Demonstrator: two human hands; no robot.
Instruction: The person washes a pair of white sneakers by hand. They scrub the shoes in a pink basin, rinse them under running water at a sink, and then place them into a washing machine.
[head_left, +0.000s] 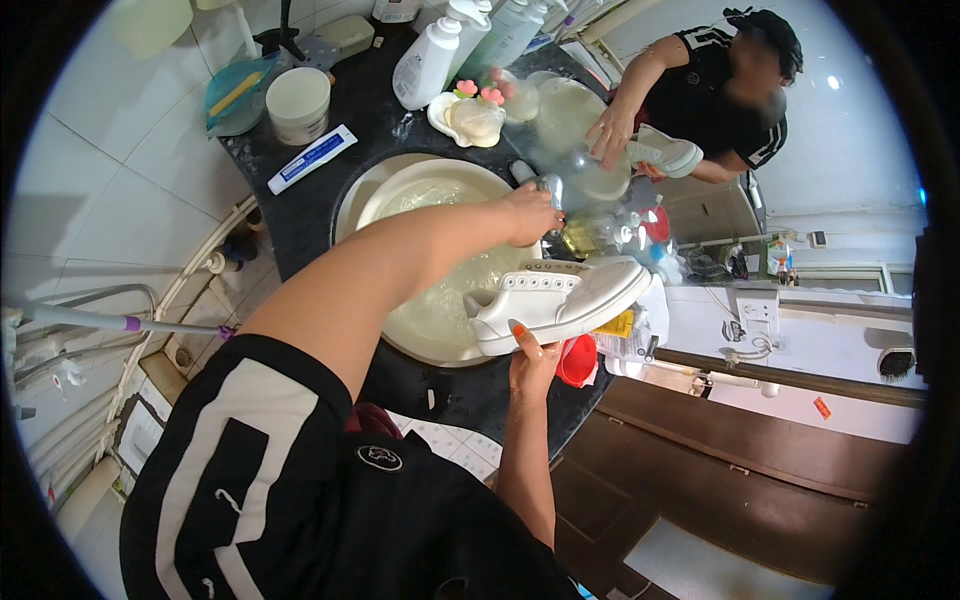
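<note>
My left hand (534, 213) reaches across the sink with its fingers curled on the metal faucet (556, 192). A white lace-up sneaker (559, 304) with empty eyelets rests in my right hand (534, 364), whose thumb presses on the side near the heel. The shoe is held sideways above the basin's near right rim, its toe to the right. Under my left forearm, a cream plastic basin (373, 208) sits in the sink, holding rippling, slightly cloudy water (439, 304). My left forearm and the shoe hide part of the basin.
On the dark countertop (259, 169) lie a toothpaste tube (312, 160) and a white tub (298, 105). Pump bottles (426, 64) and a soap dish (465, 124) stand behind the basin. A red cup (577, 360) sits beside my right wrist. The wall mirror (847, 135) reflects my upper body.
</note>
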